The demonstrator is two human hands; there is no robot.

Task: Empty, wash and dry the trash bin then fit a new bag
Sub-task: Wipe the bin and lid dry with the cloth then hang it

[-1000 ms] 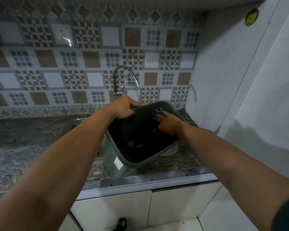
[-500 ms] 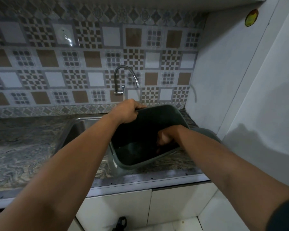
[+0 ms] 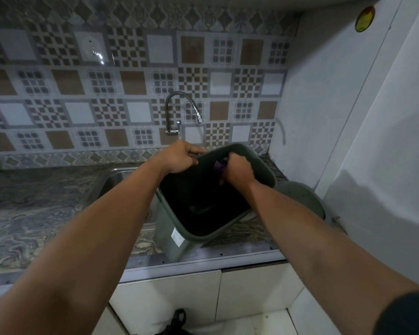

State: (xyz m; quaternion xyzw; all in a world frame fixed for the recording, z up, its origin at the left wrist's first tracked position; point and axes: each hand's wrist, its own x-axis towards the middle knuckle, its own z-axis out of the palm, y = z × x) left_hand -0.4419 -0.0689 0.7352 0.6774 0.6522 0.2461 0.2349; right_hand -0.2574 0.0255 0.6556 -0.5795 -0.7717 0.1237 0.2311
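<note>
A dark green rectangular trash bin (image 3: 177, 240) stands tilted toward me on the counter beside the sink, its dark inside facing up. My left hand (image 3: 182, 158) grips the bin's far left rim. My right hand (image 3: 238, 171) is inside the bin near the far rim, gripping a purple cloth (image 3: 219, 165) against the inner wall. Only a small part of the cloth shows past the fingers. A white label sits on the bin's front corner.
A steel sink (image 3: 121, 180) lies left of the bin under a curved tap (image 3: 183, 110). A round grey-green lid (image 3: 300, 199) lies on the marbled counter (image 3: 34, 213) at the right, by the white wall. A black bag (image 3: 177, 322) lies on the floor below.
My right hand rose from deep in the bin to the far rim, bringing the purple cloth back into sight. The bin tipped a little more toward me. My left hand kept its grip.
</note>
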